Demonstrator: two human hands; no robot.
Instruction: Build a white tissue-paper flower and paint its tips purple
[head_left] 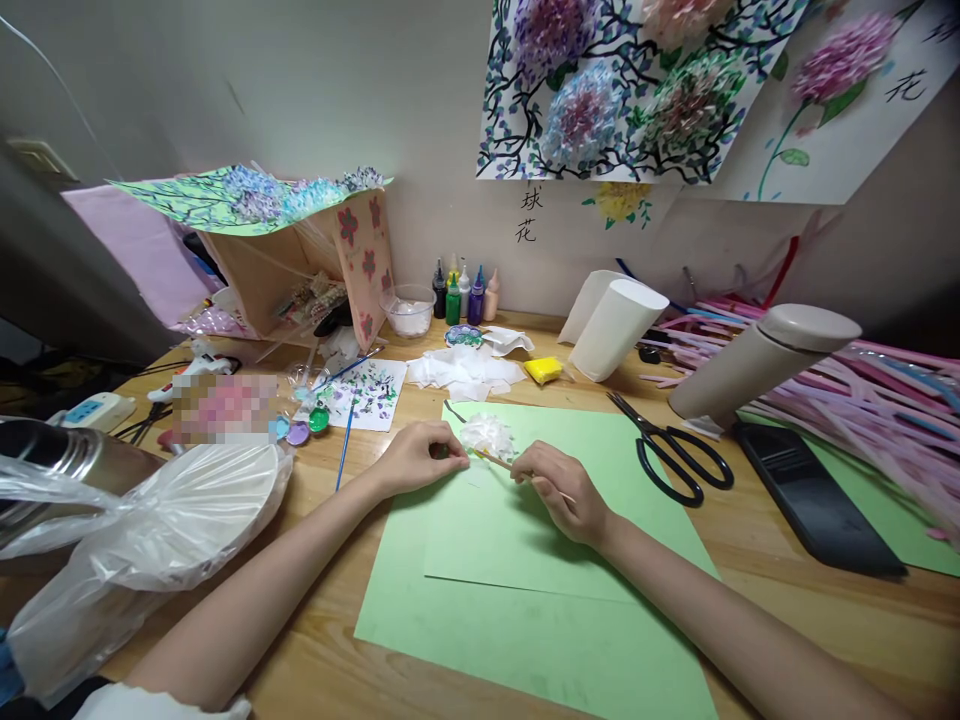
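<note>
A white ruffled flower (487,436) lies on a sheet of light green paper (510,540), and a short dark stem pokes out at its upper left. My right hand (562,487) is closed round a thin paintbrush (497,460), whose tip reaches the flower's lower edge. Just left of the flower, my left hand (425,456) rests on the paper with thumb and fingers pinched together. Whatever sits in that pinch is too small to make out. Under the first sheet lies a larger green sheet (420,615).
Black scissors (664,445) and a black tray-like object (821,500) lie right, near a white bottle (765,360). Behind are a paper roll (619,330), a yellow packet (543,371) and paint bottles (465,295). A plastic-wrapped bowl (202,510) stands left, beside a blue brush (346,445).
</note>
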